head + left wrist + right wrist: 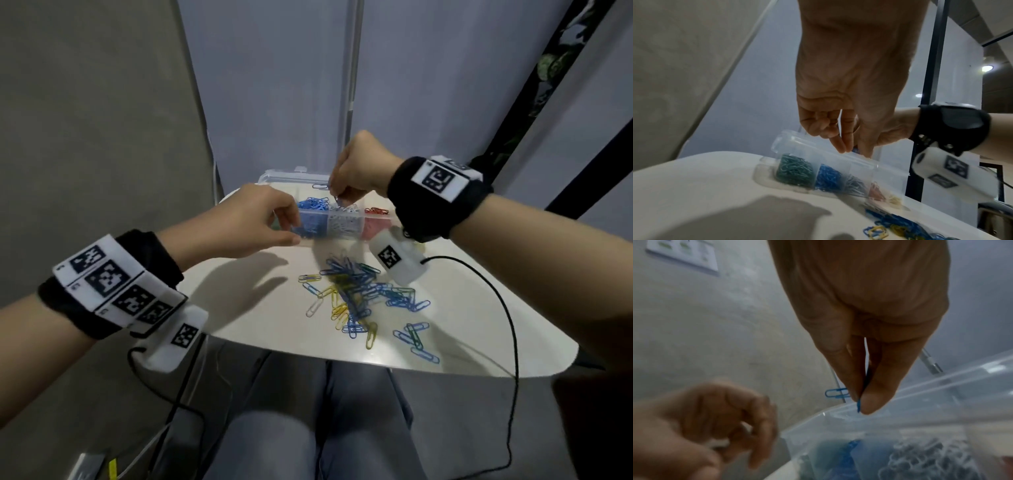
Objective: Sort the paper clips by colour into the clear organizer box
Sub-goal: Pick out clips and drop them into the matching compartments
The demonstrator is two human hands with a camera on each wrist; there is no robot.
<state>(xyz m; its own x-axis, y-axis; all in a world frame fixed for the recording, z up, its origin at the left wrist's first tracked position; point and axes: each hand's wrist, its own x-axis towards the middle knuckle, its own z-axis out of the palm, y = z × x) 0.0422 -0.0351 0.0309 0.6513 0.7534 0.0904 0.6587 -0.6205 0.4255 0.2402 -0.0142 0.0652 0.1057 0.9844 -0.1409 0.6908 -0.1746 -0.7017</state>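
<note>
- The clear organizer box (pixel 342 222) is seen at the centre of the head view, at the far edge of the white table (pixel 260 308), with its lid (pixel 291 176) standing open behind it.
- In the left wrist view, green clips (pixel 794 170), blue clips (pixel 829 178), white clips (pixel 856 185), red clips (pixel 876 192) and yellow clips (pixel 895 200) are seen in separate compartments, in a row from centre to lower right of the frame.
- The left hand (pixel 253 222) is placed at the left end of the box, left of centre in the head view; its fingers (pixel 291 212) are curled over the box's near rim and the thumb lies along the front wall, so the box is held.
- The right hand (pixel 359 168) is held above the box, just above centre in the head view, fingers pointing down.
- In the right wrist view, blue paper clips (pixel 836 393) are pinched between its thumb and fingertips (pixel 873 402), just right of centre of the frame; one clip sticks out sideways to the left.
- A loose pile of clips (pixel 363 294), mostly blue with yellow, green and white ones, is spread on the table in front of the box, right of centre in the head view.
- A black cable (pixel 507 308) is draped over the table's right side.
</note>
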